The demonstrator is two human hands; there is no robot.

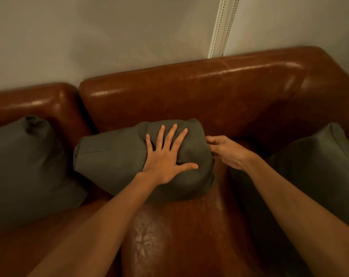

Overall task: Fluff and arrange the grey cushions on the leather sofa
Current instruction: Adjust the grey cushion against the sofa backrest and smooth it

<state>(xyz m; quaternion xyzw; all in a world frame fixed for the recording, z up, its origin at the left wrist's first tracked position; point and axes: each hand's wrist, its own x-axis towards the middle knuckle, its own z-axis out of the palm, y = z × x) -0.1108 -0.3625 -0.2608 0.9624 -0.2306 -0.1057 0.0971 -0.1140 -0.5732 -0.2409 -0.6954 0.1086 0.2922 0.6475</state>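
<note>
Cushions in grey fabric sit on a brown leather sofa (189,92), three of them in view. The middle cushion (113,158) lies on the seat just in front of the backrest, near the centre of the frame, its long side running from 9 o'clock to 3 o'clock. The left hand (165,158) lies flat on top of it, fingers straight and spread, pointing toward 12 o'clock, thumb stretched toward 3 o'clock, pressing into the fabric without gripping it. The right hand (227,151) is at the cushion's 3 o'clock end; its fingers are curled against that end, and whether they pinch the fabric or only touch it cannot be told. A second grey cushion (23,166) leans against the backrest at 9 o'clock, just beside the middle one. A third grey cushion (317,166) stands at 3 o'clock, near the sofa's arm, apart from the middle one. At 12 o'clock, bead cords (221,27) hang against the pale wall (89,37) behind the sofa.
</note>
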